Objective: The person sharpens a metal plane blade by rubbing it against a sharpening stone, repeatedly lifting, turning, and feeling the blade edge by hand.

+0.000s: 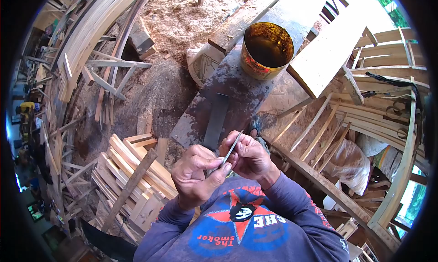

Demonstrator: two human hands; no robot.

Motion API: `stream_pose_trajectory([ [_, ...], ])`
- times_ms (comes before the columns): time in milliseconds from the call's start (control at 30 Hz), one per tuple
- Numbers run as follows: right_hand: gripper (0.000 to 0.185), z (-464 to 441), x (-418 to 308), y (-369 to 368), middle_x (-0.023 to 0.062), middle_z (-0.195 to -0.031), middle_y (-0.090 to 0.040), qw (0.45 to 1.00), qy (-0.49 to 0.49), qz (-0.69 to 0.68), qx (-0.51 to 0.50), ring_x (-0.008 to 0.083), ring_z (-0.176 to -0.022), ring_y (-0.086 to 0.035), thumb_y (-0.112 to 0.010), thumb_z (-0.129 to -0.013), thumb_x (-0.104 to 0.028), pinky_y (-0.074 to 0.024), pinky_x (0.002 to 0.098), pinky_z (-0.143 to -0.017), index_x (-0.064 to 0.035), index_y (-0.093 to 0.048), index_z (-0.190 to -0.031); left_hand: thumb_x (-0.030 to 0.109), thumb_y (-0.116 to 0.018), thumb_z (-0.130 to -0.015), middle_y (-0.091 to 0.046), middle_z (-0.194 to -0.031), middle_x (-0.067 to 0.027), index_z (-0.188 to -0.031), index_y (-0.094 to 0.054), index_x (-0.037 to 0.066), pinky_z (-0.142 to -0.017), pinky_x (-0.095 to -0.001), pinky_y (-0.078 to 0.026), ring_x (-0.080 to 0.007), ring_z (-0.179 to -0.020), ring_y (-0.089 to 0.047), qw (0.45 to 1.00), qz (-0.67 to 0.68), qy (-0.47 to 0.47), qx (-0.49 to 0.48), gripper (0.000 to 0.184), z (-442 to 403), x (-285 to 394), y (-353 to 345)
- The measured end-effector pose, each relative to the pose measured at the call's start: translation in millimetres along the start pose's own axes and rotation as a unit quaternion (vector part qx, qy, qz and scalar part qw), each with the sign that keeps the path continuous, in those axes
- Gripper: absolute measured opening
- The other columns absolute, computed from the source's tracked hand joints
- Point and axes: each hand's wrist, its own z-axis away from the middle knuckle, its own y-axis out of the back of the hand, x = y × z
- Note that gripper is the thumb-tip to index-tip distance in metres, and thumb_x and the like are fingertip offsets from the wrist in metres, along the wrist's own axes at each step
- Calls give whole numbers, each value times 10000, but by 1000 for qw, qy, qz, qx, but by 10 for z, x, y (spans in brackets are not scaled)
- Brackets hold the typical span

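Both hands are raised close to my chest. A thin, flat metal blade, seen almost edge-on, is pinched between the fingers and thumb of my left hand. My right hand has its fingers curled around the blade's other side, also touching it. Beyond the hands, a dark rectangular slab lies lengthwise on a wet, stained board. A round tin with a rusty yellow inside and dark liquid in it stands farther along that board.
Cut wood pieces are stacked at the left, with long planks behind them. A pale wide board lies right of the tin. Wooden framing and a plastic bag are at the right. Sawdust covers the ground.
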Motion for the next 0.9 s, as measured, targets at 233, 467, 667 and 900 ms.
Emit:
stream_pose_trajectory([
  [233,225,-43,25,-46,52,-973,-651,1000,13,23,8,143,-829,-585,-663,-1007,-169,-490,311,-811,-14,-644,-1169,-121,-785,-786,-659,-882,-85,-921,-680,-3,-736,-293,-540,-144,-799,-665,997,-60,-45,-6,208,60,5,-2],
  [467,117,-37,-92,-153,45,-945,-703,924,96,338,147,95,-832,-662,-640,-1025,-145,-524,247,-722,-36,-655,-1062,-4,-745,-903,-678,-924,-53,-1360,-459,-36,-754,-236,-513,-80,-828,-635,967,72,238,59,541,90,-16,121],
  [667,163,-70,-53,-129,-30,-938,-639,919,38,377,105,52,-870,-569,-627,-1053,-199,-463,236,-805,-40,-662,-1064,13,-745,-908,-690,-903,-51,-1324,-524,-34,-788,-229,-494,-72,-863,-624,959,28,278,56,473,66,12,206],
  [900,172,-72,-83,-178,-23,-972,-662,924,-8,377,65,48,-915,-584,-637,-1050,-197,-488,256,-833,-31,-660,-1088,42,-772,-891,-693,-954,-37,-1291,-564,-25,-827,-263,-471,-81,-895,-615,973,-10,224,47,456,20,-64,266],
])
